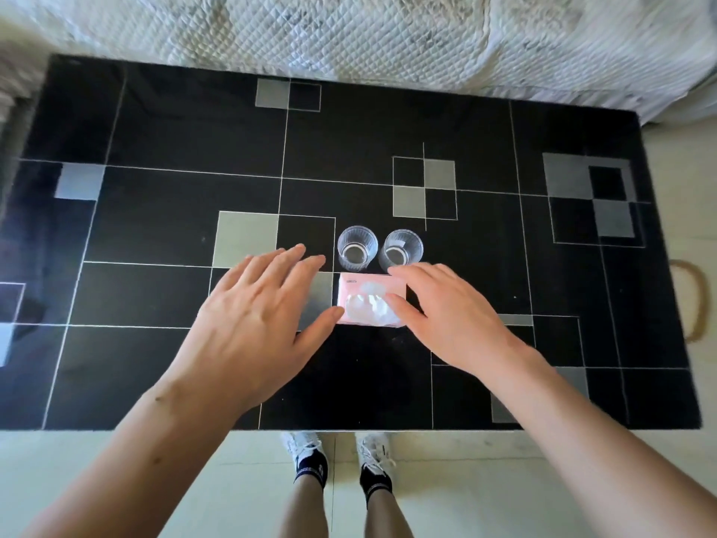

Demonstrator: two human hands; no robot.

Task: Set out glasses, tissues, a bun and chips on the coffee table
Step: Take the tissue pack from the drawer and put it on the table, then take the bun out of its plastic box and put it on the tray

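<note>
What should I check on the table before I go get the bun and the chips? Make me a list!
1. Two clear ribbed glasses, left one and right one, upright side by side: ok.
2. Pink tissue pack lying flat just in front of the glasses: ok.
3. Left hand free to let go: ok, its fingers are straight and only the thumb tip is at the pack's edge.
4. Right hand free: ok, its fingers lie flat on the pack and are not curled round it.
5. Room on the black glass coffee table for more things: ok, wide bare areas on both sides.
6. Bun and chips set out: not ok, neither is in view.
</note>
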